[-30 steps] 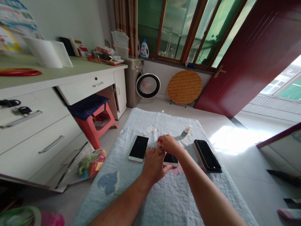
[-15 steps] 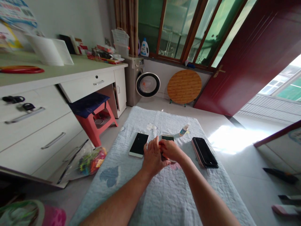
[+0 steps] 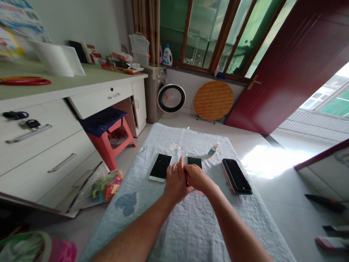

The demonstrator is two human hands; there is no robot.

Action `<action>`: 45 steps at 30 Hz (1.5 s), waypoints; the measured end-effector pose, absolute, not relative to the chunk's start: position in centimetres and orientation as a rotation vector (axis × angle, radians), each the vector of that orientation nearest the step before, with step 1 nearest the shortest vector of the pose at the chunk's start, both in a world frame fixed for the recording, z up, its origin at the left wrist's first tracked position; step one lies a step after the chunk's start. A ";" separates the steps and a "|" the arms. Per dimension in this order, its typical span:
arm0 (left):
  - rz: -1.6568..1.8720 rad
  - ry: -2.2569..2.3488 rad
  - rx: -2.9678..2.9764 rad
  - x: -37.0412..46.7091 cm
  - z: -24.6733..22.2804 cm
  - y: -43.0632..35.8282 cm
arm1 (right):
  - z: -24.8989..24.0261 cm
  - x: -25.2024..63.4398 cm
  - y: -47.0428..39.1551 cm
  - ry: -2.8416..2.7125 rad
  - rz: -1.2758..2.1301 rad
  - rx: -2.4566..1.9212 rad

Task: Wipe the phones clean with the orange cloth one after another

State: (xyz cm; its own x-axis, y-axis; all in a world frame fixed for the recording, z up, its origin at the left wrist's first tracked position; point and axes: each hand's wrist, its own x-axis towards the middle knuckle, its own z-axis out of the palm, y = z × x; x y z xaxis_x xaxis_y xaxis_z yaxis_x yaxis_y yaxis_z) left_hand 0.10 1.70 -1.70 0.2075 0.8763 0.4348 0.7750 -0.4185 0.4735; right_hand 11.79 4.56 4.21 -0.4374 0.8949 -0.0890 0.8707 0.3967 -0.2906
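Before us spreads a pale blue quilted cloth. Over it, our left hand and right hand meet, touching; whether either grips anything, we cannot tell. A black phone lies to the right, a white-framed phone left, a third phone between, partly hidden by our hands, and a spray bottle farther off, right.

Daylight's pouring in past the red door and totally blowing out a patch of floor, while lower left looks kinda dim and stretched.
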 end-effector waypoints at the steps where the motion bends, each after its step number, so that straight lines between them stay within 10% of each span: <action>1: 1.002 1.602 2.312 0.1 -1.7 1.7 | 4.2 11.8 5.0 -2.573 0.400 -1.596; 16: 0.809 1.571 2.329 -0.3 -1.4 1.8 | 4.9 14.1 2.2 -2.198 0.873 -1.510; 45: 0.631 1.426 2.273 -0.7 -0.3 2.8 | 2.0 15.0 -1.9 -2.144 0.421 -1.687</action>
State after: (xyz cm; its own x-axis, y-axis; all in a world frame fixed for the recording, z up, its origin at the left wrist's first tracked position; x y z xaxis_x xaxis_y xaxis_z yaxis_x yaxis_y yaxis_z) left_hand -0.65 2.83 -0.32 0.3835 0.9079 0.1692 0.7359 -0.4111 0.5380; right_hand 15.05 -1.94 1.99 -0.2079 0.9720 0.1096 0.8585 0.2350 -0.4558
